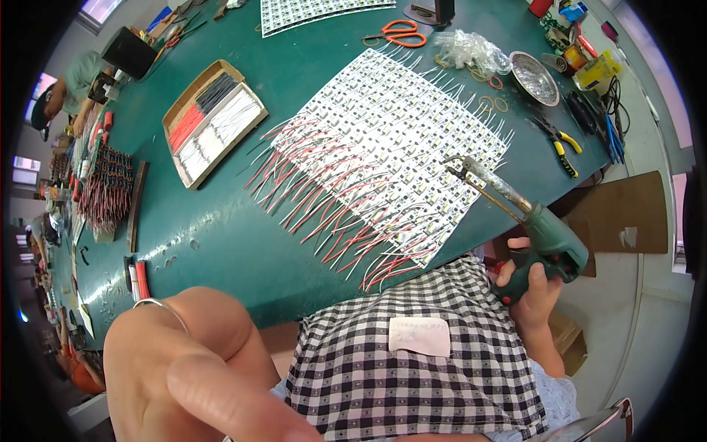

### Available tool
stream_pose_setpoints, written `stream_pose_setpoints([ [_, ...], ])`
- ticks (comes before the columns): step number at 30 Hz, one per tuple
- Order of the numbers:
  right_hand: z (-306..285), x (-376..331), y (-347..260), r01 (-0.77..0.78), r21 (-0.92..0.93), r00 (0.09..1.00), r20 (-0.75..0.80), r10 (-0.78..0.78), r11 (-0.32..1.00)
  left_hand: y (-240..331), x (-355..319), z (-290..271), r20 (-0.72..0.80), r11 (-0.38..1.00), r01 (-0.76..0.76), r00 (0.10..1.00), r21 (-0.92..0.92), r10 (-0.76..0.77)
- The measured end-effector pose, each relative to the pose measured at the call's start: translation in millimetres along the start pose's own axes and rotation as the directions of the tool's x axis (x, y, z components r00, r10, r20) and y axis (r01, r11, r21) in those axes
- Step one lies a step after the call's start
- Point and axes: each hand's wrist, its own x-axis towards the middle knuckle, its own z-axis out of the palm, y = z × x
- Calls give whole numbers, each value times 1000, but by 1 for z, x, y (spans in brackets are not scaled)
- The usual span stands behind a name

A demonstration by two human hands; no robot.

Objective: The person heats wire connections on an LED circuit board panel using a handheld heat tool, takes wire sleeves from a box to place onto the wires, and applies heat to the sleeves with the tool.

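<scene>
My right hand is wrapped round the grip of a green soldering gun at the table's near right edge. Its metal barrel and bent tip reach over a large sheet of white circuit boards. Red, white and dark wires fan out from the sheet's near left side, and short pale wires line its far right side. My left hand is raised very close to the camera at the lower left, a bracelet at its wrist. One finger or thumb stretches toward the lower edge; the other fingers are out of sight.
On the green table lies a cardboard tray of sorted wires. Orange-handled scissors, clear plastic scraps, a metal bowl and yellow-handled pliers lie beyond. Wired bundles stand left, near another person.
</scene>
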Motion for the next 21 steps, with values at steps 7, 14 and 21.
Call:
stream_pose_setpoints([
  [7, 2, 0, -3, 30, 0, 1000, -8, -30, 1000, 12, -3, 3, 23, 986, 163, 986, -21, -163],
  [14, 4, 0, -1, 20, 60, 1000, -20, -19, 998, -4, -4, -9, 31, 996, 53, 998, -69, -51],
  [21, 6, 10, 5, -1, 121, 998, 60, -6, 993, -41, 4, -54, 54, 825, -512, 842, -239, 538],
])
